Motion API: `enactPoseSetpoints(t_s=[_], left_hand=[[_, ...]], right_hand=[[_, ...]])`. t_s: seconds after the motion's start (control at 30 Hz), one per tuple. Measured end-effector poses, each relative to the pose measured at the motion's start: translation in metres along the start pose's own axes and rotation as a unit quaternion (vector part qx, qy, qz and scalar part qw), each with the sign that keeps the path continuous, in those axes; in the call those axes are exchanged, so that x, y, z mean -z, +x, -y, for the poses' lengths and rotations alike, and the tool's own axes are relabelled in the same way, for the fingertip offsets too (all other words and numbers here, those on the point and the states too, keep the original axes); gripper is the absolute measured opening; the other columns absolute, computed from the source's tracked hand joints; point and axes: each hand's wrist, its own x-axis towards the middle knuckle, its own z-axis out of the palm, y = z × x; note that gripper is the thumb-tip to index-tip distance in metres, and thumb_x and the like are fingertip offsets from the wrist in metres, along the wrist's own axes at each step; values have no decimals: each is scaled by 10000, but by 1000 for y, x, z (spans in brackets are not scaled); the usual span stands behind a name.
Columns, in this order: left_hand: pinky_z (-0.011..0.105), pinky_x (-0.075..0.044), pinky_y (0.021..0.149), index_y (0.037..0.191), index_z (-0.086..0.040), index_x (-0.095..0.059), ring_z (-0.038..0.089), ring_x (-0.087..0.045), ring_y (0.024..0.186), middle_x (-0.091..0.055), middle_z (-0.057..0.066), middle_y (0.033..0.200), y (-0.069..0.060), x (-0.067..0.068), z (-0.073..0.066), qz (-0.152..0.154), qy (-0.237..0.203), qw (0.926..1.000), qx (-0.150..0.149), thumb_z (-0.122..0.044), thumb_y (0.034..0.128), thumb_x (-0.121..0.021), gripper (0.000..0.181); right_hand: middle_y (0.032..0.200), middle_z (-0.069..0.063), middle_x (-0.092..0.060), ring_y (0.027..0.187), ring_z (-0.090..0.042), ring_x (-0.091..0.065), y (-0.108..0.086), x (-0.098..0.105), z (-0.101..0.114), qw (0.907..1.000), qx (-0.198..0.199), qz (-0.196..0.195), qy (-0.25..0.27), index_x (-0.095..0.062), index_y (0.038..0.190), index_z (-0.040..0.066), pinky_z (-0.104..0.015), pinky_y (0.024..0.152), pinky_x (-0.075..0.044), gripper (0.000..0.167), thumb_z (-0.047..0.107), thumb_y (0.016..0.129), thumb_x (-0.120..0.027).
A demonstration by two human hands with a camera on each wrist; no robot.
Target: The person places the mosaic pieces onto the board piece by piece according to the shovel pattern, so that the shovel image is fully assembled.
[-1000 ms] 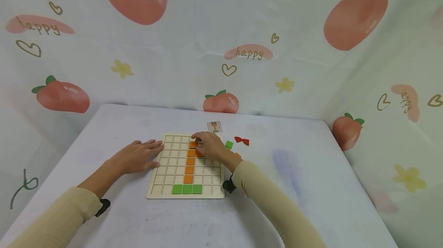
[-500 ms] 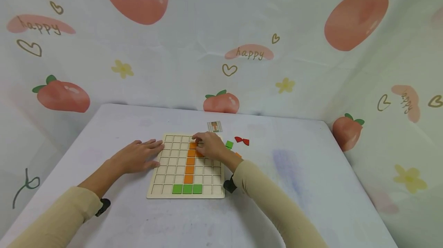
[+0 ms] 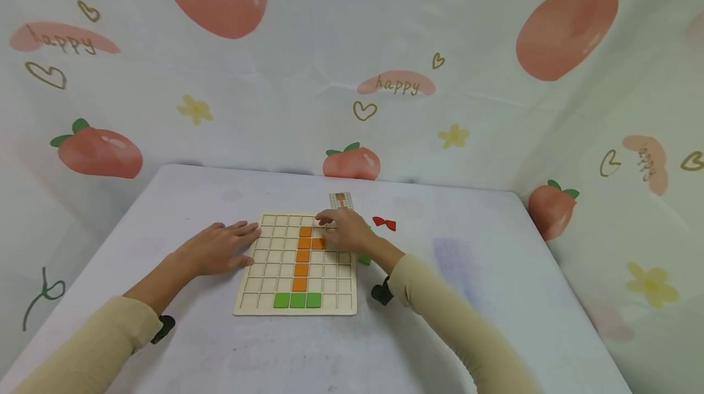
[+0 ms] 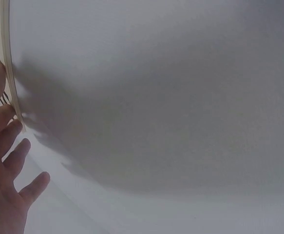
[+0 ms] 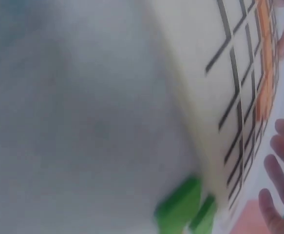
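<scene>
Left hand [image 3: 222, 250]: we see its fingers straight and apart, tips touching the pale gridded board [image 3: 269, 269].
Board: lies directly right of those fingers.
Green tiles [image 3: 297, 300]: 3 in a row, on our side of all the fingers.
Orange tiles [image 3: 303, 256]: 5 in a column, 1 beside it, just left of the right fingers [image 3: 326, 215].
Card [image 3: 341, 198]: just beyond the right fingers.
Right hand [image 3: 348, 232]: fingers loosely bent and apart over the board.
Loose green pieces [image 3: 365, 259]: right of those fingers, partly hidden.
Red bow [image 3: 391, 225]: farther right.
</scene>
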Motion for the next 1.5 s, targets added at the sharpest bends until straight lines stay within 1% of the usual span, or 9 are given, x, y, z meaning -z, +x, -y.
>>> enactPoseSetpoints(t_s=[0.13, 0.3, 0.37, 0.5, 0.67, 0.9, 1.2, 1.33, 1.5], left_hand=[[586, -443, 980, 1421, -24, -536, 391, -496, 1323, -518, 167, 1459, 0, 2, 0, -13, 33, 10000, -10, -409, 933, -663, 634], [592, -441, 974, 1415, -14, -539, 399, -496, 1318, -521, 177, 1452, -1, 4, 0, -2, -31, 10000, -22, -400, 933, -666, 630], [594, -441, 972, 1412, -13, -542, 402, -497, 1316, -522, 180, 1450, -1, 4, -1, 2, -50, 10000, -27, -398, 932, -668, 628], [592, -442, 974, 1410, -17, -545, 399, -497, 1317, -525, 175, 1448, -1, 3, -1, -7, -33, 10000, -32, -399, 930, -670, 626], [593, -437, 979, 1415, -16, -539, 395, -493, 1323, -521, 172, 1454, -1, 2, 0, -5, -64, 10000, -21, -393, 934, -667, 625], [591, -434, 973, 1414, -9, -539, 397, -494, 1320, -519, 179, 1453, -1, 1, 2, -42, -124, 9999, -70, -395, 950, -646, 613], [588, -434, 972, 1416, -15, -538, 396, -494, 1320, -520, 173, 1453, -2, 1, 2, -50, -165, 9998, -65, -408, 950, -644, 619], [587, -438, 968, 1414, -16, -541, 395, -496, 1319, -523, 172, 1451, -2, 0, 3, -52, -138, 9999, -80, -404, 945, -648, 618], [588, -437, 970, 1415, -14, -539, 397, -494, 1321, -521, 174, 1453, -2, 0, 2, -59, -133, 9999, -87, -401, 943, -651, 621]], right_hand=[[1107, -40, -737, 1100, -205, -655, -17, 16, -14, 9999, 69, -23, 108, -656, 1273, 63, -420, 1009, -473, 364, 122, 919, -715], [1107, -39, -743, 1174, -230, -631, -43, 30, -40, 9999, 4, -95, 80, -614, 1340, 78, -485, 1053, -423, 465, 124, 895, -742], [1094, -27, -747, 1168, -226, -634, -53, 32, -52, 9998, -35, -169, 51, -611, 1350, 85, -495, 1050, -419, 486, 121, 884, -744], [1045, -32, -757, 1114, -236, -665, -72, 34, -72, 9993, 202, -323, 36, -637, 1306, 49, -514, 1011, -444, 461, 91, 862, -752], [1045, -33, -760, 1113, -242, -668, -87, 34, -85, 9987, 451, -248, 32, -655, 1277, 32, -532, 988, -462, 429, 63, 860, -753], [1096, -27, -747, 1093, -199, -672, -96, 32, -86, 9991, 399, -128, 55, -671, 1258, 51, -506, 1012, -460, 419, 36, 850, -764], [1079, -25, -742, 1015, -170, -681, -102, 29, -85, 9987, 435, -268, 43, -695, 1201, 37, -449, 982, -494, 370, 50, 842, -786], [1061, -24, -741, 988, -164, -681, -101, 31, -85, 9984, 481, -296, -31, -693, 1196, 46, -445, 958, -505, 373, 81, 840, -799], [1034, -20, -740, 955, -172, -682, -93, 33, -81, 9972, 600, -437, -100, -691, 1193, 53, -436, 914, -525, 378, 124, 841, -809]])
